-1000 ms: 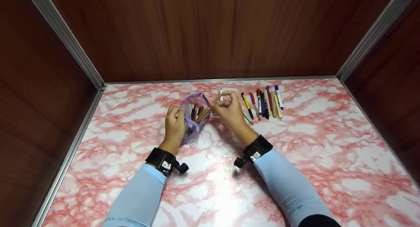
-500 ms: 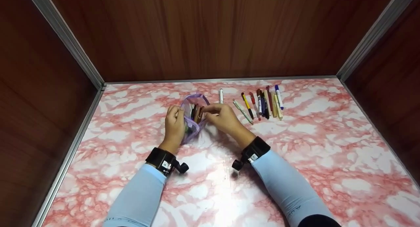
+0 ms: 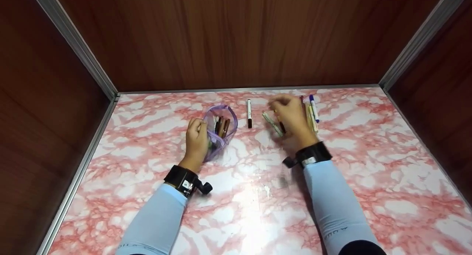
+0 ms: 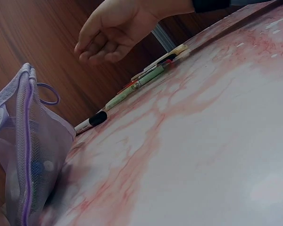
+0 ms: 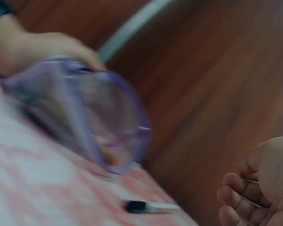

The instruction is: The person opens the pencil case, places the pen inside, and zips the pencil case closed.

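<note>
My left hand [image 3: 197,138] grips the near-left edge of a purple mesh pencil case [image 3: 236,121], whose zipped mouth gapes toward the right. Several brown and dark pens [image 3: 222,128] stick up inside it. My right hand [image 3: 293,114] is over the row of loose pens on the right, blurred by motion and covering part of them. In the left wrist view that same right hand [image 4: 120,30] shows loosely curled fingers with nothing between them, above a pale green pen [image 4: 134,88]. The right wrist view shows the pencil case [image 5: 70,108] blurred.
A white marker with a black cap [image 3: 249,113] lies alone between the case and the other pens. A blue-capped marker [image 3: 313,108] lies at the far right of the row. Brown wood-look panels [image 3: 243,41] wall in the pink-and-white marbled table [image 3: 368,155].
A brown pen in my right hand went into the pencil case. The emptied right hand has since moved right, over the loose pens. My left hand has stayed on the case.
</note>
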The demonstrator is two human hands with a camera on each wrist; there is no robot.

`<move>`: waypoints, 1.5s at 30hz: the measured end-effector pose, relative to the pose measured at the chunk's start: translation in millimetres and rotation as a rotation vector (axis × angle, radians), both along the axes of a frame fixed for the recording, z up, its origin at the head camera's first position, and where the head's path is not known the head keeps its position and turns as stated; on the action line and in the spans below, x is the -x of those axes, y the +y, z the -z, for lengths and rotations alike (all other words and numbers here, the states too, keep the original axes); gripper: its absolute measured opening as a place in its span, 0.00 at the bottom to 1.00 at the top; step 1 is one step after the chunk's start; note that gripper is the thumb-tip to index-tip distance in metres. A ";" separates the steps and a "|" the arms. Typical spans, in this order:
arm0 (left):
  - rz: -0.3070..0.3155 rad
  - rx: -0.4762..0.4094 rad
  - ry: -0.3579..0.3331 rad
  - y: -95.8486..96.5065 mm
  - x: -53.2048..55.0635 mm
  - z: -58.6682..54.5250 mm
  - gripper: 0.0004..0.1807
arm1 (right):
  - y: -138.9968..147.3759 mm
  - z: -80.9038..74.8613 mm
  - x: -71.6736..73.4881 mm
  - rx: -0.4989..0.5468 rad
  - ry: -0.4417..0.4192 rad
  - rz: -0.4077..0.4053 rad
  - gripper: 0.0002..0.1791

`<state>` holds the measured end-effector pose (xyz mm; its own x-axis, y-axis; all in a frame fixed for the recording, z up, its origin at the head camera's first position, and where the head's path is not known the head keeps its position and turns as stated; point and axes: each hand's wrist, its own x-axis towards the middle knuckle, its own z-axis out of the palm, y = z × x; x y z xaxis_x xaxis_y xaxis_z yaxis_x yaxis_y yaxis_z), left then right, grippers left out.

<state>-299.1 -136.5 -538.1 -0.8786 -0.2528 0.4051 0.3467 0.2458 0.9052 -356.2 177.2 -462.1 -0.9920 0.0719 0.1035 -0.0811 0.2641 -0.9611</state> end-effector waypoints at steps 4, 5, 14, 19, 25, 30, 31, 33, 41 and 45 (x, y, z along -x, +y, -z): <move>0.004 -0.004 0.001 0.1 -1.3 -0.6 0.12 | 34.9 -8.5 5.5 -0.024 0.015 0.119 0.12; 0.005 -0.005 0.004 0.1 -1.5 -0.6 0.12 | 43.5 -8.8 7.0 -0.019 0.024 0.140 0.13; -0.001 0.003 0.042 0.0 0.9 3.2 0.12 | 112.7 4.7 7.8 -0.279 0.031 0.171 0.20; -0.002 0.007 0.026 0.7 0.5 1.8 0.11 | 133.5 15.5 6.5 -0.391 0.035 0.091 0.23; -0.002 0.002 0.021 1.2 0.0 2.0 0.11 | 134.6 22.4 2.0 -0.484 -0.037 0.068 0.25; -0.006 0.003 0.022 1.8 -0.2 2.1 0.11 | 133.2 26.3 2.0 -0.574 -0.053 0.070 0.25; -0.007 0.004 0.018 2.0 -0.5 1.7 0.11 | 133.4 26.9 2.4 -0.581 -0.057 0.074 0.25; -0.006 0.007 0.005 2.3 -1.3 0.5 0.12 | 134.0 27.7 3.1 -0.602 -0.056 0.076 0.24; -0.007 0.010 -0.009 2.2 -2.2 -1.8 0.13 | 134.9 26.1 2.6 -0.592 -0.138 0.053 0.25; -0.009 0.000 -0.006 2.0 -2.0 -1.5 0.12 | 135.3 25.2 0.2 -0.591 -0.133 0.077 0.22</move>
<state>-297.1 -134.5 -536.7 -0.8789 -0.2606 0.3995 0.3388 0.2487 0.9074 -356.3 312.5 -487.3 -0.9934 0.1124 0.0233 0.0703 0.7563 -0.6504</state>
